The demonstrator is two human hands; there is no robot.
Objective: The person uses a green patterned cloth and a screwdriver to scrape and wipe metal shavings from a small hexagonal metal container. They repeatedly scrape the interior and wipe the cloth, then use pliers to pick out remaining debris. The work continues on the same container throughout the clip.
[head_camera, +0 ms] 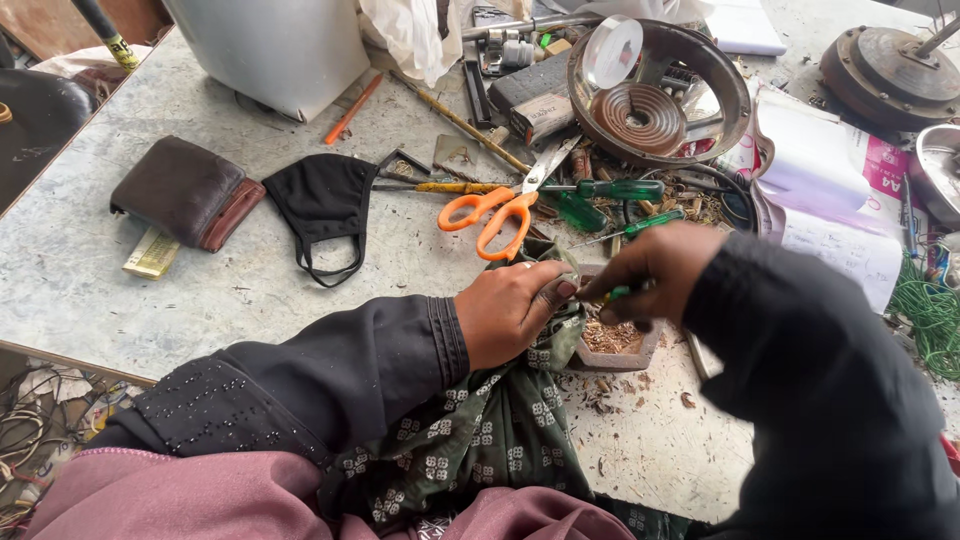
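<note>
My left hand point(510, 310) rests on a green patterned cloth point(480, 420) and pinches something small against it; the pinched thing is hidden by the fingers. My right hand point(650, 275) grips a small green-handled tool point(620, 293), its tip meeting the left fingertips. Just below both hands sits a small square tray point(615, 345) with brown shavings in it. Both arms wear black sleeves.
Orange-handled scissors point(495, 210), green screwdrivers point(620, 188), a black face mask point(322, 200) and a brown wallet point(185, 190) lie on the worn table point(150, 300). A round metal housing with a copper coil point(655, 95) stands behind, papers point(820, 190) and green wire point(935, 315) to the right.
</note>
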